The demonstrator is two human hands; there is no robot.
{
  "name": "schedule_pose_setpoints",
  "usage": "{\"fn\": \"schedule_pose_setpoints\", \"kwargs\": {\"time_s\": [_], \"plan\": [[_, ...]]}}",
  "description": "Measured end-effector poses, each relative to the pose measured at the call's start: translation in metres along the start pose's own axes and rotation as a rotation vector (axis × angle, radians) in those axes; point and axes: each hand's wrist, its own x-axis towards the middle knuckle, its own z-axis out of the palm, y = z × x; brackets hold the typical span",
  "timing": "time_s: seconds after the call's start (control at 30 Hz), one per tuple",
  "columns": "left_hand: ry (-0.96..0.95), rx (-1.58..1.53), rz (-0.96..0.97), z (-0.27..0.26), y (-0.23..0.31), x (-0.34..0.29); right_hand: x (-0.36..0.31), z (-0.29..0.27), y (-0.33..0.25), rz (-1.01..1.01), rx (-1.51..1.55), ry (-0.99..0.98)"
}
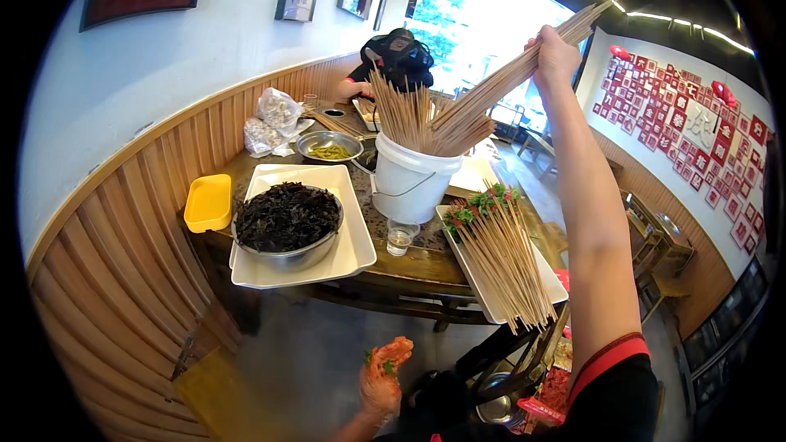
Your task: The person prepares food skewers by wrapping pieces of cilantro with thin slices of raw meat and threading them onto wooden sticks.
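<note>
My right hand (557, 61), raised high, is closed round a thick bundle of wooden skewers (512, 86). The bundle slants down to the mouth of a white bucket (416, 184), where more skewers (399, 110) stand upright. Low in front of the table, my left hand (381, 385) is closed on a reddish, sauce-coated piece of meat (395, 352) with a bit of green herb. On a white tray (485, 290) at the table's right edge lie several loaded skewers (508, 254), their red and green food at the far end.
A steel bowl of black fungus (288, 217) sits in a cream tray (360, 245) beside a yellow container (209, 203). A plastic cup (401, 237) stands before the bucket. Behind are a bowl of green vegetables (329, 147), plastic bags (274, 123) and another person (397, 61). Red meat (557, 389) lies lower right.
</note>
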Motion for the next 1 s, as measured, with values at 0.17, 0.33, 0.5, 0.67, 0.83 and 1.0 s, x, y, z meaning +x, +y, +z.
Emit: {"fn": "schedule_pose_setpoints", "kwargs": {"time_s": [0.17,0.33,0.5,0.67,0.83,1.0], "plan": [[-0.106,-0.054,-0.003,0.002,-0.001,-0.008,0.015,-0.031,-0.044,0.080,0.095,0.003],[-0.233,0.310,0.139,0.024,0.003,-0.019,0.028,-0.105,-0.110,0.139,0.110,-0.107],[-0.276,-0.031,-0.116,0.038,-0.015,-0.021,0.008,-0.203,-0.229,-0.020,-0.203,-0.026],[-0.320,-0.054,-0.270,0.062,-0.041,-0.034,-0.053,-0.318,-0.374,-0.249,-0.661,0.113],[-0.538,0.004,-0.359,0.080,-0.066,-0.046,-0.144,-0.383,-0.465,-0.267,-1.147,0.335],[-0.696,0.133,-0.198,0.100,-0.110,-0.087,-0.216,-0.484,-0.489,-0.221,-1.297,0.496]]}}
